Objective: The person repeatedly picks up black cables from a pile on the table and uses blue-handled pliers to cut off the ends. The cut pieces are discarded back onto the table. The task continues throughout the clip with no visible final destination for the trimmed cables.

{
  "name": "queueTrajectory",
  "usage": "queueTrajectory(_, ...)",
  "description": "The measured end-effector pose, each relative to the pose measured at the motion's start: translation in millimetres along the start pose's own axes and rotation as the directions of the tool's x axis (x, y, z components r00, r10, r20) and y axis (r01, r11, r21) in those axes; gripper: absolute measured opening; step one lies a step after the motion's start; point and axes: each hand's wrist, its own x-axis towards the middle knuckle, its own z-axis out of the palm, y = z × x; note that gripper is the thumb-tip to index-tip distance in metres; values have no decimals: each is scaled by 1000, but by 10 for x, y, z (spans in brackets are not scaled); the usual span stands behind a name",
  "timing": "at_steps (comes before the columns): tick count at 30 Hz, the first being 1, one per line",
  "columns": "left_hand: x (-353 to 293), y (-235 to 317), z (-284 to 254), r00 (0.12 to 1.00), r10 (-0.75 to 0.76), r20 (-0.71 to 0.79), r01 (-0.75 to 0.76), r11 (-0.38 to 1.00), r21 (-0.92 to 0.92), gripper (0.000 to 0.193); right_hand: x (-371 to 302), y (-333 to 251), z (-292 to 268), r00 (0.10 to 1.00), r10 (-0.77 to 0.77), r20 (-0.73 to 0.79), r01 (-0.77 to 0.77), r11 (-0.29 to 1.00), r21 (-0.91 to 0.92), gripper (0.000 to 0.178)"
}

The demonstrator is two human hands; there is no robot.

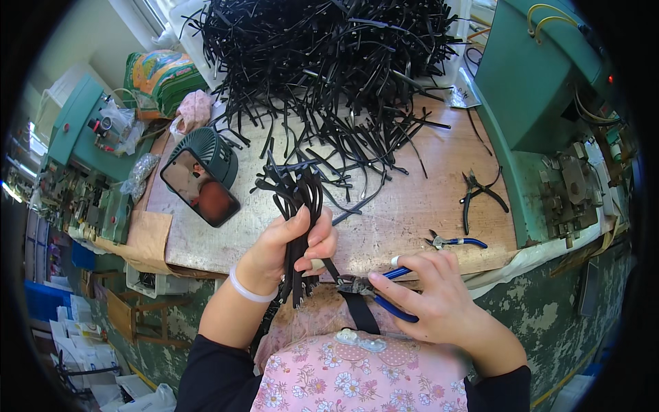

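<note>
Head view: nearest us, the pink apron covers the person's front. Just beyond it, the right hand has its fingers bent around the handles of the blue-handled pliers. The left hand is closed around a bundle of black strips, which protrudes at both ends of the fist. One strip slants from this fist to the pliers.

We judge the work to be at an early stage: one handful is gathered, while loose strips lie across the table and a large heap fills the white tub behind. We cannot tell which strips, if any, are finished.

Note the limits: we cannot confirm whether the pliers bite the strip; the left fingers hide the bundle's middle; the upper edge cuts off the heap, whose strips are too tangled to count.
</note>
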Motion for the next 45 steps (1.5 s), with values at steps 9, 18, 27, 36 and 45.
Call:
queueTrajectory(9,-29,-104,57,991,132,-35,-131,990,51,45,-32,55,-75,998,15,64,-19,997,69,59)
queueTrajectory(18,-167,-523,443,657,754,-9,-603,532,595,47,-31,-20,-107,995,99,13,-100,977,187,66)
queueTrajectory(27,-204,-369,410,802,561,-204,-457,798,393,45,-75,-24,-101,986,128,103,-144,977,158,71)
queueTrajectory(36,-157,-297,303,850,418,-319,-410,907,97,43,-88,-34,-62,970,242,1,-207,826,524,73)
queueTrajectory(45,-323,-47,-175,773,502,-387,-347,846,404,28,-97,17,197,961,254,111,-277,886,372,69)
